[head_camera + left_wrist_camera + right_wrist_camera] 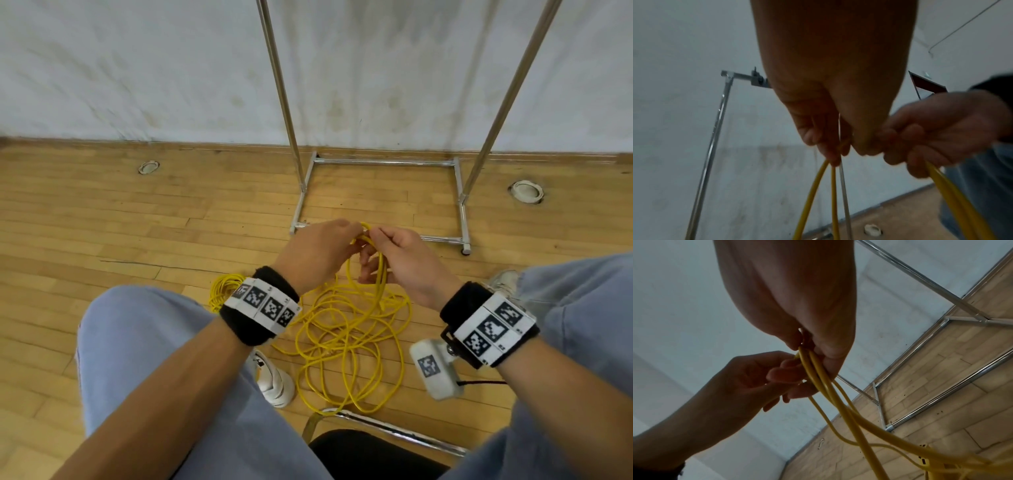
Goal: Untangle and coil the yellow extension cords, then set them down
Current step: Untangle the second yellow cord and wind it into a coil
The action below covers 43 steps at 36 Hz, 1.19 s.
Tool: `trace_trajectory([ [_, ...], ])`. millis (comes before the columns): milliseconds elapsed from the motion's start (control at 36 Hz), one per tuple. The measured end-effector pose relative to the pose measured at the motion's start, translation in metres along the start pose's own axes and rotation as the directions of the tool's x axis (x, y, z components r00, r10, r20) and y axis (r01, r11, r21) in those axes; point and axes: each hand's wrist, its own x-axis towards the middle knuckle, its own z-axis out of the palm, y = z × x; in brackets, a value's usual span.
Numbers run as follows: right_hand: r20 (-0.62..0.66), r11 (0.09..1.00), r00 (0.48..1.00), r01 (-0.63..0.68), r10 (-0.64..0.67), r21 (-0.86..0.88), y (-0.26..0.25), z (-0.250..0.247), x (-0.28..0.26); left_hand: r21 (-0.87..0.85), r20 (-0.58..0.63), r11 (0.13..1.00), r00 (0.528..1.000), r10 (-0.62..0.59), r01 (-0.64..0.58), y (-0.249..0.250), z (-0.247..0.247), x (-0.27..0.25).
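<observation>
Yellow cord (349, 329) lies in a loose tangle on the wooden floor (102, 212) between your knees, with a tighter coiled bundle (224, 286) half hidden behind your left wristband (260, 305). Several strands rise from the tangle to your hands, where your left hand (317, 253) and right hand (399, 262) meet, each grip curled and pinching the strands. How the strands cross inside your fingers is hidden, and the left wrist view is blurred; the metal rack (376, 164) is cut off above.
</observation>
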Motion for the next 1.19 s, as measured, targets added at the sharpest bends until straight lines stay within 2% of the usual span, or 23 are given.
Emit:
trace_trajectory([
  [83, -0.023, 0.999, 1.0, -0.007, 0.008, 0.044, -0.004, -0.001, -0.001, 0.113, -0.048, 0.993, 0.999, -0.026, 0.031, 0.002, -0.004, 0.007],
  [139, -0.042, 0.997, 0.999, -0.007, 0.01, 0.073, -0.005, -0.004, 0.0, 0.17, -0.127, 0.983, 0.991, -0.041, 0.063, 0.001, -0.007, 0.008],
  [222, -0.053, 0.998, 0.999, -0.001, 0.004, 0.065, -0.003, -0.007, 0.001, 0.016, -0.33, 0.991, 0.937, -0.117, 0.129, -0.003, -0.014, 0.006],
  [278, -0.036, 0.999, 0.999, -0.01, 0.012, 0.036, 0.001, -0.008, 0.0, -0.219, -0.397, 0.956, 0.877, -0.271, 0.196, -0.009, -0.022, 0.007],
  [333, 0.001, 1.0, 1.0, -0.022, 0.022, 0.006, 0.005, -0.006, -0.001, -0.511, -0.377, 0.824, 0.798, -0.47, 0.243, -0.019, -0.031, 0.01],
  [389, 0.046, 0.999, 0.999, -0.024, 0.026, -0.037, 0.009, -0.003, -0.001, -0.735, -0.263, 0.621, 0.73, -0.63, 0.271, -0.029, -0.037, 0.011],
  [444, 0.079, 0.998, 0.996, -0.03, 0.034, -0.053, 0.009, -0.001, -0.002, -0.826, -0.102, 0.451, 0.697, -0.709, 0.338, -0.036, -0.041, 0.008],
  [472, 0.086, 0.998, 0.996, -0.033, 0.037, -0.052, 0.008, 0.0, -0.003, -0.824, -0.046, 0.418, 0.691, -0.722, 0.382, -0.039, -0.041, 0.008],
  [500, 0.087, 0.998, 0.995, -0.035, 0.039, -0.043, 0.006, 0.0, -0.003, -0.8, -0.03, 0.434, 0.694, -0.719, 0.415, -0.042, -0.039, 0.007],
  [528, 0.082, 0.999, 0.996, -0.04, 0.042, -0.028, 0.003, 0.0, -0.005, -0.745, -0.054, 0.503, 0.711, -0.701, 0.439, -0.046, -0.036, 0.008],
  [583, 0.057, 0.998, 0.997, -0.055, 0.054, 0.013, -0.003, -0.001, -0.007, -0.546, -0.156, 0.722, 0.796, -0.586, 0.425, -0.047, -0.031, 0.007],
  [639, 0.035, 0.997, 0.997, -0.065, 0.064, 0.048, -0.009, -0.003, -0.008, -0.311, -0.222, 0.903, 0.901, -0.372, 0.296, -0.039, -0.024, 0.005],
  [667, 0.032, 0.996, 0.997, -0.07, 0.068, 0.059, -0.012, -0.004, -0.009, -0.21, -0.227, 0.955, 0.94, -0.255, 0.208, -0.033, -0.021, 0.004],
  [694, 0.031, 0.995, 0.997, -0.072, 0.07, 0.065, -0.014, -0.006, -0.009, -0.133, -0.219, 0.983, 0.964, -0.15, 0.123, -0.027, -0.019, 0.003],
  [750, 0.036, 0.994, 0.997, -0.076, 0.074, 0.077, -0.016, -0.007, -0.01, -0.035, -0.197, 0.999, 0.98, 0.002, -0.009, -0.016, -0.015, 0.001],
  [806, 0.044, 0.992, 0.996, -0.084, 0.08, 0.09, -0.016, -0.007, -0.01, 0.024, -0.216, 0.997, 0.974, 0.073, -0.07, -0.008, -0.013, 0.0],
  [861, 0.049, 0.991, 0.995, -0.088, 0.083, 0.102, -0.017, -0.007, -0.01, -0.007, -0.243, 0.999, 0.97, 0.029, -0.032, -0.006, -0.014, 0.001],
  [917, 0.069, 0.991, 0.995, -0.077, 0.07, 0.105, -0.017, -0.008, -0.01, -0.127, -0.284, 0.99, 0.954, -0.097, 0.063, -0.008, -0.015, 0.003],
  [1000, 0.162, 0.999, 0.986, -0.037, 0.032, 0.027, -0.012, -0.007, -0.01, -0.391, -0.335, 0.896, 0.874, -0.353, 0.212, -0.017, -0.022, 0.006],
  [1056, 0.222, 0.999, 0.975, -0.02, 0.028, -0.037, -0.006, -0.004, -0.011, -0.55, -0.284, 0.773, 0.799, -0.53, 0.317, -0.023, -0.031, 0.009],
  [1111, 0.263, 0.996, 0.964, -0.015, 0.039, -0.092, 0.0, 0.001, -0.014, -0.635, -0.212, 0.662, 0.734, -0.645, 0.398, -0.034, -0.041, 0.009],
  [1167, 0.282, 0.993, 0.959, -0.004, 0.038, -0.12, 0.003, 0.006, -0.015, -0.608, -0.123, 0.613, 0.703, -0.701, 0.505, -0.053, -0.046, 0.006],
  [1194, 0.273, 0.992, 0.961, 0.0, 0.035, -0.126, 0.004, 0.007, -0.016, -0.545, -0.079, 0.619, 0.7, -0.71, 0.566, -0.062, -0.046, 0.004],
])
